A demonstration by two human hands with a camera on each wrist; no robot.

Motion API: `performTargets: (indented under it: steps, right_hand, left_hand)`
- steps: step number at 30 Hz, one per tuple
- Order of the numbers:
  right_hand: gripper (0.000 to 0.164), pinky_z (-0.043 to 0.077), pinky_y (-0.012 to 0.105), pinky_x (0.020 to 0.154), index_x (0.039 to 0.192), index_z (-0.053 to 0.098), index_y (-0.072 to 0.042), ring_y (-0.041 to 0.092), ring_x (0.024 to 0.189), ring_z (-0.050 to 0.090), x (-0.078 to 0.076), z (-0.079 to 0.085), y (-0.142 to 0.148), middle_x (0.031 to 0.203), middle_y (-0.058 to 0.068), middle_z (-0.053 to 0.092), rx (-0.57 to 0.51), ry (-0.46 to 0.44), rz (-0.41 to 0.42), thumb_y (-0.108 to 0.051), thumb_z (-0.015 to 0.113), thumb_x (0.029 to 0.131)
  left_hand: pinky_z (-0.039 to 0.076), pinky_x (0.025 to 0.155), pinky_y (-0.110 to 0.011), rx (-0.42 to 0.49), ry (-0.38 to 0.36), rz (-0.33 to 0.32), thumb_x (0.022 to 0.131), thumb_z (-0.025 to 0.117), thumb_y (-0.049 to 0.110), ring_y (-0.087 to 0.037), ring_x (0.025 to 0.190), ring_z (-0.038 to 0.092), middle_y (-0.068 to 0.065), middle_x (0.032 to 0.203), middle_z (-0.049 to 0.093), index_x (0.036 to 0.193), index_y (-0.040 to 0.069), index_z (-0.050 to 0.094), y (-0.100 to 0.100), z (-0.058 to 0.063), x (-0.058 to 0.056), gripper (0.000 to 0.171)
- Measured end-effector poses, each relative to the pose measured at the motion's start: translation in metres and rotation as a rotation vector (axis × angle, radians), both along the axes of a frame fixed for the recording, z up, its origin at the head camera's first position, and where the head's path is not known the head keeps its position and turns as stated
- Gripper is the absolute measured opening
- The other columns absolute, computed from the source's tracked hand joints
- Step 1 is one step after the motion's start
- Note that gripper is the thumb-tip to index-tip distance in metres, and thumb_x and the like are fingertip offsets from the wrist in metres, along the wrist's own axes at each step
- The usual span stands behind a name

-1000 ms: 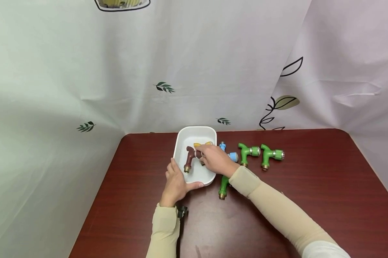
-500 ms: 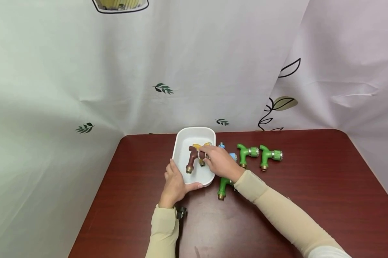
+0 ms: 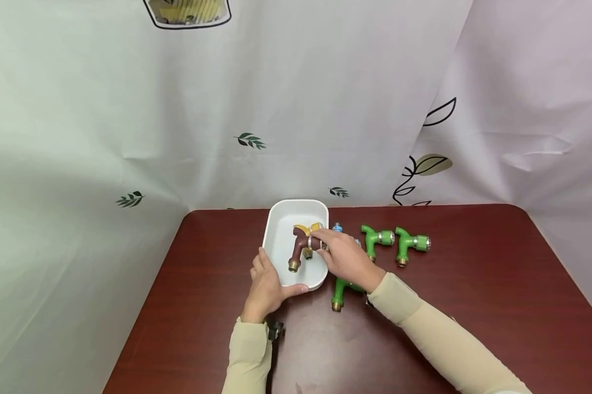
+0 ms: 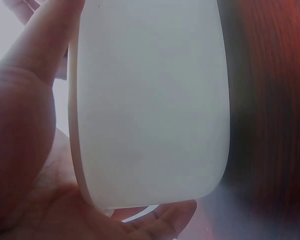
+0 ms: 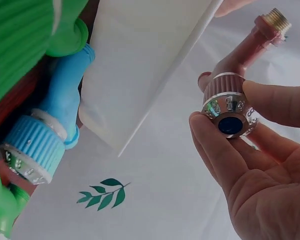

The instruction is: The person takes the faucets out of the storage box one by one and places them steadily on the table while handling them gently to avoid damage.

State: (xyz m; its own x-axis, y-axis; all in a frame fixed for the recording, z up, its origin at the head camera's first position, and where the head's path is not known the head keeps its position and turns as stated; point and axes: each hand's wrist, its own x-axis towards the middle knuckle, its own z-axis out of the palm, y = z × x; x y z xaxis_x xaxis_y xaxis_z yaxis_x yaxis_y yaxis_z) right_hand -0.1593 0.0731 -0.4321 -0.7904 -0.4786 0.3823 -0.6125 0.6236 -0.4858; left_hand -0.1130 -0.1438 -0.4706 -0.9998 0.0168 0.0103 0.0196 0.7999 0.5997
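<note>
My right hand (image 3: 347, 260) pinches a brown tap (image 3: 300, 249) by its ribbed knob, over the white tray (image 3: 276, 235). In the right wrist view, thumb and fingers grip the chrome end of the brown tap (image 5: 235, 62), whose brass thread points away from the hand. A yellow tap (image 3: 317, 226) lies in the tray, partly hidden behind the brown one. My left hand (image 3: 266, 287) holds the tray at its near left corner, thumb along the near side and fingers on the left side. The tray's outer wall (image 4: 150, 100) fills most of the left wrist view.
Right of the tray lies a blue tap (image 3: 337, 226), mostly covered by my right hand. Two green taps (image 3: 370, 238) (image 3: 404, 246) lie farther right. Another green tap (image 3: 338, 295) is near the right wrist. A patterned cloth (image 3: 296, 109) hangs behind the brown table (image 3: 202, 262).
My right hand has shifted the brown tap a little to the right across the tray, still gripping its knob. The left hand keeps its place on the tray.
</note>
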Motion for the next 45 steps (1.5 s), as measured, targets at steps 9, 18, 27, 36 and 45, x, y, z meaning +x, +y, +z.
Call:
performTargets:
  steps: [9,18,27,36,45]
  right_hand:
    - [0.039,0.052,0.043,0.094,0.131,0.064,-0.001,0.028,0.12,0.062,0.01,-0.004,0.012,0.131,0.016,0.064,-0.027,-0.003,-0.018,-0.005,0.07,0.093]
    - [0.039,0.053,0.042,0.087,0.13,0.064,0.0,0.027,0.115,0.063,0.019,-0.005,0.029,0.131,0.016,0.064,-0.063,-0.019,-0.054,-0.004,0.072,0.092]
    - [0.041,0.053,0.042,0.087,0.13,0.063,0.0,0.022,0.107,0.064,0.025,-0.01,0.043,0.127,0.013,0.065,-0.069,0.026,-0.064,-0.002,0.073,0.09]
    - [0.039,0.053,0.039,0.079,0.129,0.064,-0.004,0.017,0.097,0.063,0.034,-0.013,0.059,0.126,0.009,0.065,-0.072,0.041,-0.061,-0.002,0.072,0.091]
    - [0.041,0.054,0.043,0.085,0.13,0.063,-0.002,0.023,0.111,0.064,0.047,-0.026,0.08,0.129,0.012,0.064,-0.047,0.018,-0.07,0.0,0.072,0.09]
  left_hand:
    - [0.042,0.1,-0.057,0.0,-0.004,0.008,0.059,0.096,0.047,-0.057,0.121,0.035,-0.04,0.145,0.024,0.15,-0.02,0.005,-0.001,-0.003,0.002,0.146]
    - [0.043,0.099,-0.057,-0.003,-0.001,0.008,0.059,0.096,0.048,-0.056,0.12,0.037,-0.04,0.145,0.024,0.151,-0.019,0.006,-0.001,-0.002,0.001,0.146]
    - [0.041,0.1,-0.057,-0.008,-0.003,0.014,0.059,0.096,0.048,-0.056,0.121,0.036,-0.04,0.145,0.024,0.151,-0.019,0.005,-0.001,-0.004,0.0,0.146]
    - [0.042,0.1,-0.056,-0.005,-0.01,0.015,0.058,0.096,0.049,-0.055,0.12,0.036,-0.039,0.146,0.024,0.151,-0.018,0.006,0.0,-0.003,0.0,0.146]
    - [0.043,0.099,-0.056,-0.004,-0.013,0.015,0.058,0.096,0.049,-0.054,0.119,0.036,-0.039,0.145,0.024,0.152,-0.017,0.004,0.0,-0.004,0.0,0.147]
